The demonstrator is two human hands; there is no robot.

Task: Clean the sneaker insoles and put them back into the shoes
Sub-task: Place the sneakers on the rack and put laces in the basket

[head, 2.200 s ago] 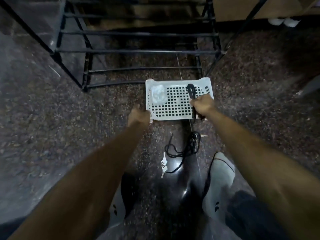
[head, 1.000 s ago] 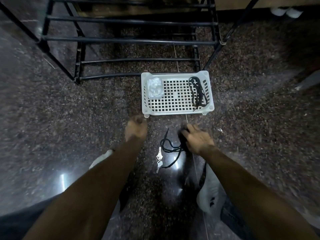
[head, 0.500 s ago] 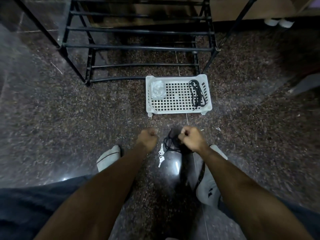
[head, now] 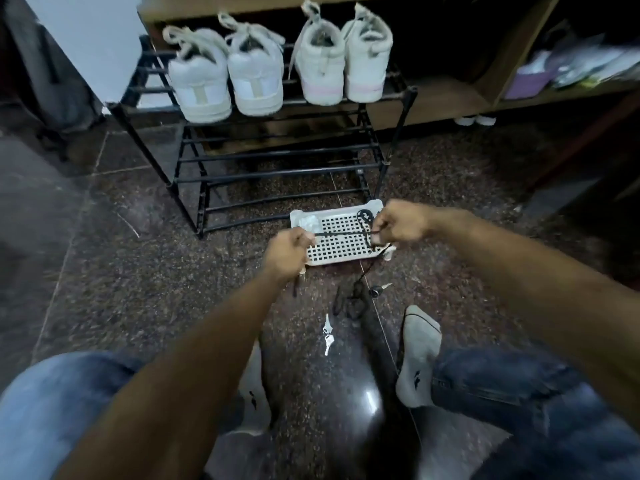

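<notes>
The left hand (head: pixel 287 252) and right hand (head: pixel 398 223) are each clenched on a black lace (head: pixel 343 233), pulled taut so it runs left to right above a white tray (head: pixel 341 252) on the floor (head: pixel 156 289). More lace lies beside the keys (head: pixel 327 334). Four white sneakers (head: pixel 256 69) stand on the top of the rack (head: pixel 277 168), heels toward the person, long axes pointing away; no writing is readable.

Black lace (head: pixel 341 234); white grid basket (head: pixel 341 252); white sneakers (head: pixel 277 67)
</notes>
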